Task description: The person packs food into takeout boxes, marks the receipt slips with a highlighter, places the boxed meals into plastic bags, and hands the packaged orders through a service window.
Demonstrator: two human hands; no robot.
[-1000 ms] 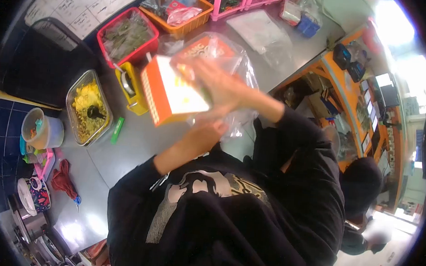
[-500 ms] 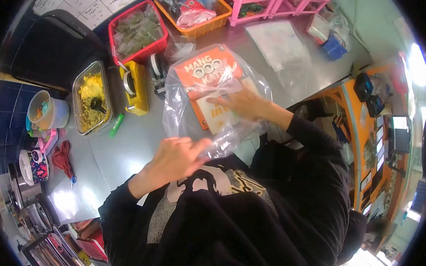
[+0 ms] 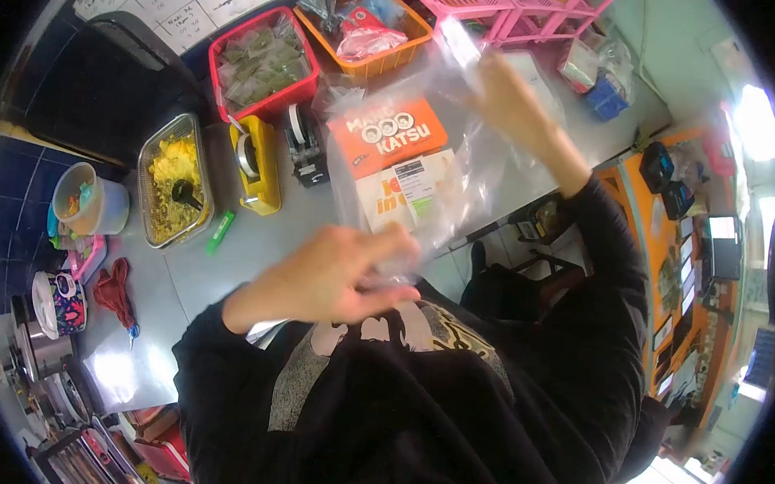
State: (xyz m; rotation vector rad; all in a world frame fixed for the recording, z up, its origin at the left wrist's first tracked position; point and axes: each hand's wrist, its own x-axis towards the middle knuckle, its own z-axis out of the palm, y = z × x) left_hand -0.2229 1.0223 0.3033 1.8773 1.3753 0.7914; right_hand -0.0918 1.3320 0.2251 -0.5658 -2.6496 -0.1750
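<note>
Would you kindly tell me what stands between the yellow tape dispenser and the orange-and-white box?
A black dispenser with a pale roll, then the edge of the clear bag beside the box, as the head view shows.

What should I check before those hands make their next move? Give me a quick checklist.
1. Orange-and-white box inside the clear bag: ok, plastic surrounds it.
2. Box lid down: ok, it looks shut.
3. Left hand on the bag: ok, plastic shows between its fingers.
4. Right hand gripping plastic: cannot tell, it is blurred.
5. Yellow tape dispenser apart from the bag: ok.
</note>
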